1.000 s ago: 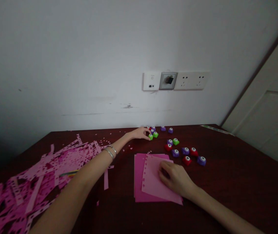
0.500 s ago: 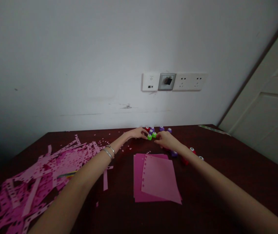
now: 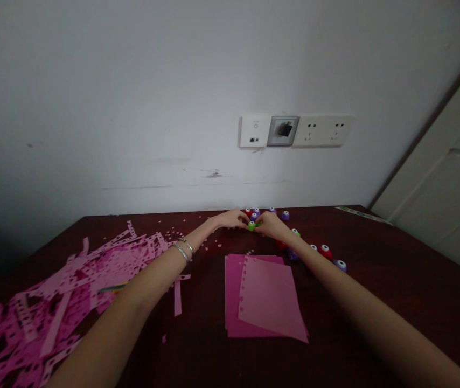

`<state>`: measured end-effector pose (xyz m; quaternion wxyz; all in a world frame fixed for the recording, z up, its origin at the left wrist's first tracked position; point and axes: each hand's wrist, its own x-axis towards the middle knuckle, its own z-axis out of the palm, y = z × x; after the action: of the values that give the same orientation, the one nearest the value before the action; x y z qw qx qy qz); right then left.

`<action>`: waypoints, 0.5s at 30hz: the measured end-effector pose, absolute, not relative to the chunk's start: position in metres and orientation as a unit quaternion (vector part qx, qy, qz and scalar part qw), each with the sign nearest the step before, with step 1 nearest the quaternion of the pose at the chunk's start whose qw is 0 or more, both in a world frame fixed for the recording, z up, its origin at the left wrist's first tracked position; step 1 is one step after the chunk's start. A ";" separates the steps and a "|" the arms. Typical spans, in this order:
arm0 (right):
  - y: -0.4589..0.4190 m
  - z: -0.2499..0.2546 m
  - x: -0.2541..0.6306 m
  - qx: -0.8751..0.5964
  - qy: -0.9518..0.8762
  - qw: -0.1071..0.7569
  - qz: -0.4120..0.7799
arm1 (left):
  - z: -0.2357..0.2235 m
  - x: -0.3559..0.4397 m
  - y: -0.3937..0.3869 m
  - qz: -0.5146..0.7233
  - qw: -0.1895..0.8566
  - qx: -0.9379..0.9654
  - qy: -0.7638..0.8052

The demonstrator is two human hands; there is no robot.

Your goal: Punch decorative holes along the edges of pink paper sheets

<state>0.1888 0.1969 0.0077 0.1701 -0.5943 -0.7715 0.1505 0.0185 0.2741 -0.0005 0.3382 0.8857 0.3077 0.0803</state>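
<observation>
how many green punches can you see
3 visible: a green punch between the left hand and right hand, another mostly covered by the right hand, a third beyond the right forearm. Others may be hidden.

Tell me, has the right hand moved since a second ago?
Yes: the right hand moved forward off the pale pink paper sheet, toward the white wall.

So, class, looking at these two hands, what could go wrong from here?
1. The left hand and right hand crowd around the front green punch; either might nudge the purple punch just behind it.
2. The light pink sheet lies askew on darker pink paper with no hand on it, so it could slip.
3. The left forearm might drag the paper strips beside it.
</observation>
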 end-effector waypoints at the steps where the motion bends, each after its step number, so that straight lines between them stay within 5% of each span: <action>1: 0.197 0.007 0.189 -0.598 -0.769 0.164 0.155 | 0.000 0.019 0.274 0.081 0.342 0.884 0.307; 15: 0.170 0.024 0.190 -0.547 -0.785 0.218 0.192 | 0.018 0.000 0.238 0.133 0.323 0.900 0.259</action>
<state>0.1899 0.1704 0.0240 0.2183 -0.5467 -0.7853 0.1918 -0.0003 0.2379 0.0177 0.3233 0.9004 0.2588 0.1332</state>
